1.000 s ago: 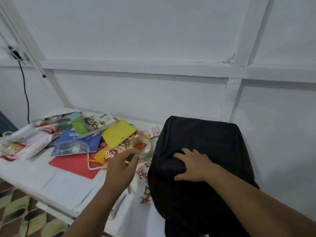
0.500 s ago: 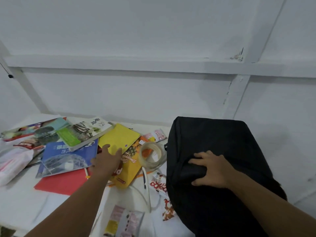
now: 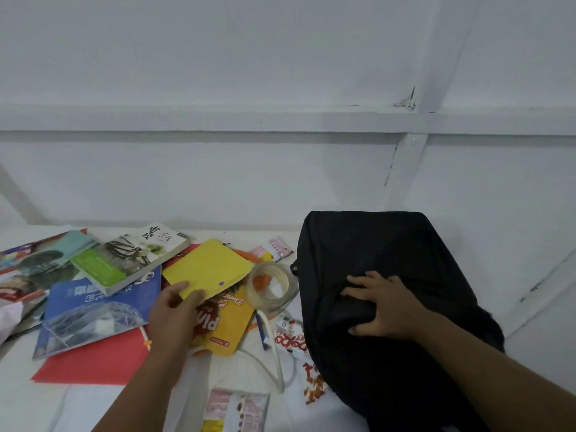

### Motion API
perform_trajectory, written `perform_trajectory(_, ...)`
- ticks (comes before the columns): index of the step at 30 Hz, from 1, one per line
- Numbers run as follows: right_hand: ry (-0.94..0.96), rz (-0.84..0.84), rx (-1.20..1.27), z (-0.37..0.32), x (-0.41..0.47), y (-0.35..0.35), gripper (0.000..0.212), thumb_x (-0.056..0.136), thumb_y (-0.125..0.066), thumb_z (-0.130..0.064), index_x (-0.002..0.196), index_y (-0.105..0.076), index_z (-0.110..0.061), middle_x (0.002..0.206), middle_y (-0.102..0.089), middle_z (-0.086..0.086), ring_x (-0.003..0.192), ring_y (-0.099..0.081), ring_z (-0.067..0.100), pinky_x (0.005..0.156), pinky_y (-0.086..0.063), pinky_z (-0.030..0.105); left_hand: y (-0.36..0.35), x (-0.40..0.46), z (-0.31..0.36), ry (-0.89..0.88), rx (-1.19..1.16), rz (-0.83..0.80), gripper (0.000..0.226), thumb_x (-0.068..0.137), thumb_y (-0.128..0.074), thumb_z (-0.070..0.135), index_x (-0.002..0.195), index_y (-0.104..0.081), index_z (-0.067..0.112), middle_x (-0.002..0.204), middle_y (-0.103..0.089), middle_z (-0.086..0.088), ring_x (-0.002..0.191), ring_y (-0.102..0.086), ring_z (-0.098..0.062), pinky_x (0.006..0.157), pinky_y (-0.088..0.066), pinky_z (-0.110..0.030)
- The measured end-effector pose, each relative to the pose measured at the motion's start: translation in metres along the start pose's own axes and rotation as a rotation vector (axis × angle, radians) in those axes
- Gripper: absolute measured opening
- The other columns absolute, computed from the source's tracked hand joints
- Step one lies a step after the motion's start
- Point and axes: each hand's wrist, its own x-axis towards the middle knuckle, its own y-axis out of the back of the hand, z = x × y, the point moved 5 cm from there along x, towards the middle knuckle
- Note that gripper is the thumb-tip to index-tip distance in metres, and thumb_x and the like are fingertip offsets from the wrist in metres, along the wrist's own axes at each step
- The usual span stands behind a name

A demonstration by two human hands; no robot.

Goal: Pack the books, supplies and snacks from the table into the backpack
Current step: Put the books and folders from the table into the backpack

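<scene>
**Left hand on the yellow folder, right hand flat on the backpack**

Your left hand (image 3: 174,310) has its thumb over the near corner of the yellow folder (image 3: 208,269) and its fingers tucked beneath, so it is pinching that corner; the folder's near edge looks lifted a little off the pile. Directly under it lies a yellow pineapple snack pouch (image 3: 224,325), partly covered by your hand.

Your right hand (image 3: 378,304) lies on top of the black backpack (image 3: 389,260) with the fingers spread and pressing into the fabric, gripping nothing. The backpack sits on the right side of the white bench (image 3: 37,403), close to the wall, and no opening shows from the head view.

Left of the folder, a white paperback with a green band (image 3: 131,260) lies on top of a blue book (image 3: 93,310), which in turn overlaps a red sheet (image 3: 93,363). Further left are more colourful magazines (image 3: 40,260).

Between the folder and the backpack sits a roll of clear tape (image 3: 274,285), just beside the bag. A small pink sachet (image 3: 274,249) lies behind the tape. In front of the tape, a pen (image 3: 261,332) and a red-and-white snack wrapper (image 3: 291,338) lie against the backpack's side, with a white cable (image 3: 274,353) looping towards you. A pink snack packet (image 3: 237,410) lies at the near edge.
</scene>
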Motion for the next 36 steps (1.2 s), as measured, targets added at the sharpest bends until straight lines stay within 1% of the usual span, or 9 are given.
perform_trajectory(7, 0.056, 0.103, 0.068, 0.002, -0.005, 0.005, 0.080, 0.062, -0.063, -0.081, 0.134, -0.050, -0.048, 0.146, -0.037, -0.022, 0.138, -0.036, 0.007, 0.108, -0.030, 0.043, -0.010, -0.024, 0.067, -0.004, -0.406, -0.118, 0.036, 0.095, -0.054, -0.002, 0.126, -0.060, 0.017, 0.118, -0.059, -0.011, 0.088, -0.065, -0.025, 0.078, -0.058, -0.036)
perform_trajectory(14, 0.120, -0.089, 0.094, 0.043, -0.029, 0.029, 0.102, 0.057, -0.082, -0.058, 0.146, -0.032, -0.047, 0.160, 0.013, -0.021, 0.137, -0.019, 0.009, 0.117, -0.031, 0.036, -0.021, -0.071, 0.109, -0.131, -0.571, -0.194, 0.041, 0.096, -0.046, -0.008, 0.120, -0.062, 0.021, 0.124, -0.059, -0.002, 0.101, -0.062, -0.025, 0.076, -0.062, -0.031)
perform_trajectory(17, 0.112, -0.077, 0.054, 0.065, -0.037, 0.042, 0.092, 0.067, -0.077, -0.057, 0.147, -0.033, -0.046, 0.160, -0.022, -0.011, 0.142, -0.031, 0.014, 0.116, -0.033, 0.036, -0.041, -0.098, 0.111, -0.077, -0.640, -0.288, 0.040, 0.097, -0.041, -0.008, 0.112, -0.063, 0.022, 0.122, -0.062, -0.003, 0.093, -0.063, -0.021, 0.069, -0.061, -0.027)
perform_trajectory(21, 0.188, 0.025, 0.160, 0.073, -0.034, 0.068, 0.060, 0.080, -0.065, -0.056, 0.135, -0.047, -0.042, 0.118, -0.066, -0.017, 0.106, -0.061, 0.005, 0.096, -0.050, 0.035, -0.076, -0.136, 0.099, 0.037, -0.669, -0.406, 0.039, 0.098, -0.037, -0.004, 0.118, -0.060, 0.022, 0.107, -0.065, -0.003, 0.069, -0.067, -0.016, 0.059, -0.061, -0.033)
perform_trajectory(24, 0.213, 0.128, 0.255, 0.076, -0.025, 0.096, 0.046, 0.085, -0.070, -0.042, 0.127, -0.052, -0.038, 0.098, -0.069, -0.013, 0.086, -0.064, 0.005, 0.085, -0.052, 0.032, -0.096, -0.165, 0.089, 0.079, -0.640, -0.439, 0.041, 0.099, -0.037, -0.003, 0.121, -0.061, 0.022, 0.100, -0.063, -0.006, 0.057, -0.062, -0.014, 0.046, -0.055, -0.028)
perform_trajectory(27, 0.214, 0.163, 0.361, 0.083, -0.014, 0.113, 0.041, 0.087, -0.073, -0.030, 0.125, -0.058, -0.035, 0.106, -0.069, -0.012, 0.092, -0.064, 0.008, 0.087, -0.051, 0.032, -0.105, -0.187, 0.075, 0.128, -0.618, -0.419, 0.043, 0.098, -0.035, 0.001, 0.124, -0.064, 0.021, 0.107, -0.067, -0.004, 0.067, -0.062, -0.017, 0.047, -0.056, -0.027)
perform_trajectory(30, 0.261, 0.178, 0.390, 0.084, -0.005, 0.124, 0.033, 0.088, -0.072, -0.022, 0.118, -0.063, -0.030, 0.111, -0.068, -0.009, 0.101, -0.063, 0.013, 0.092, -0.051, 0.037, -0.107, -0.206, 0.061, 0.186, -0.579, -0.405, 0.042, 0.098, -0.035, 0.004, 0.115, -0.071, 0.019, 0.119, -0.071, -0.007, 0.095, -0.062, -0.032, 0.071, -0.059, -0.044)
perform_trajectory(33, 0.284, 0.143, 0.404, 0.079, 0.000, 0.134, 0.030, 0.087, -0.072, -0.022, 0.115, -0.063, -0.032, 0.109, -0.068, -0.009, 0.101, -0.062, 0.011, 0.093, -0.051, 0.036, -0.112, -0.227, 0.054, 0.242, -0.490, -0.429, 0.044, 0.097, -0.036, 0.000, 0.112, -0.074, 0.015, 0.121, -0.069, -0.018, 0.107, -0.058, -0.041, 0.101, -0.040, -0.064)
perform_trajectory(36, 0.280, 0.153, 0.424, 0.076, 0.001, 0.140, 0.031, 0.088, -0.072, -0.024, 0.116, -0.062, -0.036, 0.107, -0.068, -0.010, 0.098, -0.063, 0.010, 0.092, -0.052, 0.036, -0.126, -0.248, 0.054, 0.234, -0.388, -0.456, 0.046, 0.094, -0.037, -0.005, 0.107, -0.076, 0.014, 0.117, -0.066, -0.022, 0.094, -0.059, -0.038, 0.080, -0.050, -0.050)
